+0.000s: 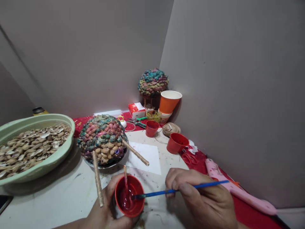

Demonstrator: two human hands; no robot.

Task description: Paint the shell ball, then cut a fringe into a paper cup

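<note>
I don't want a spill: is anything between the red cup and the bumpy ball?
Nothing visible stands straight between the red cup and the bumpy ball. But the ball's two wrapped sticks poke out, one ending by the left hand, and the cup's small stick rises above its rim.

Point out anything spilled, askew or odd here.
Tan shells on the near side of the dome stand out, as the rest is mostly coloured. Dark smudges mark the white tabletop. The cup in the left hand shows no obvious spill.
</note>
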